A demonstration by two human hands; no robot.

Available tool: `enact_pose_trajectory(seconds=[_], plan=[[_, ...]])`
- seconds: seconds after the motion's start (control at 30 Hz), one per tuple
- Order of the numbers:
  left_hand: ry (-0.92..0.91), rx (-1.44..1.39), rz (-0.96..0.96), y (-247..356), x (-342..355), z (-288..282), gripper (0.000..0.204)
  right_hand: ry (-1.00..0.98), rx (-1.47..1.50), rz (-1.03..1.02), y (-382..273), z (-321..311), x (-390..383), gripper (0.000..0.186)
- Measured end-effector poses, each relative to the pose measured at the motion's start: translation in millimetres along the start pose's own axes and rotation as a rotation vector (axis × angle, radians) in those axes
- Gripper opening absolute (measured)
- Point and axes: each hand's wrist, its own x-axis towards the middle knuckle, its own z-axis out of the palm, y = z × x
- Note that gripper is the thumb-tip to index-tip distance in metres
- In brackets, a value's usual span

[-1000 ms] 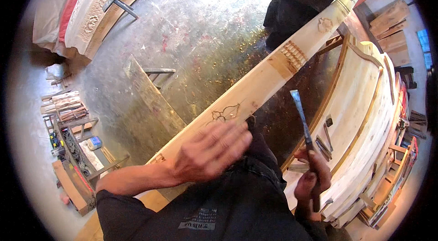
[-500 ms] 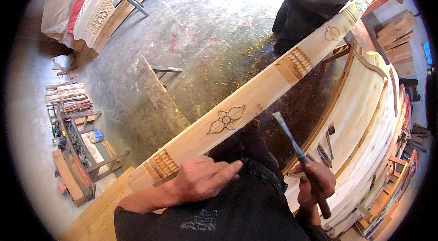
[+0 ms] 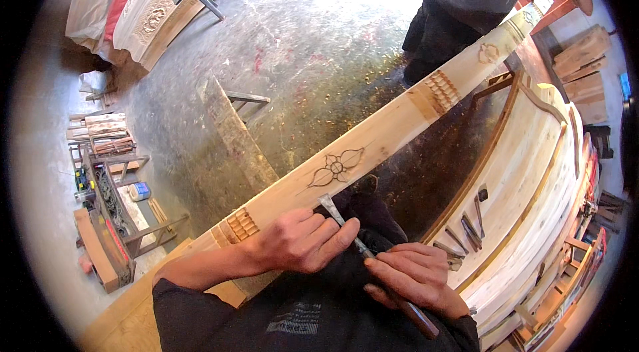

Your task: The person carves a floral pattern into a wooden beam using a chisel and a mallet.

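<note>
Both closed, your left hand (image 3: pixel 299 240) and right hand (image 3: pixel 414 275) are gripping one chisel (image 3: pixel 363 249) at the board (image 3: pixel 393 127)'s near edge.

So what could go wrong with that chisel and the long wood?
The left hand is right by the metal end of the chisel, so a slip might cut it. The chisel could also scratch the flower pattern on the long wood, since its flat end is near.
</note>
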Motion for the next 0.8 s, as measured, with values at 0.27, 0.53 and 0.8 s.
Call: enact_pose_trajectory(seconds=[0.27,0.53,0.8], plan=[[0.065,-0.137,-0.036,1,2,15,0.037,0.024,-0.179,-0.006,-15,-10,0,0.040],[0.173,-0.298,-0.253,9,8,9,0.034,0.100,0.021,-0.172,-5,0,38,0.038],[0.613,-0.810,-1.177,40,-77,-32,0.030,-0.015,-0.136,-0.491,-4,64,70,0.042]])
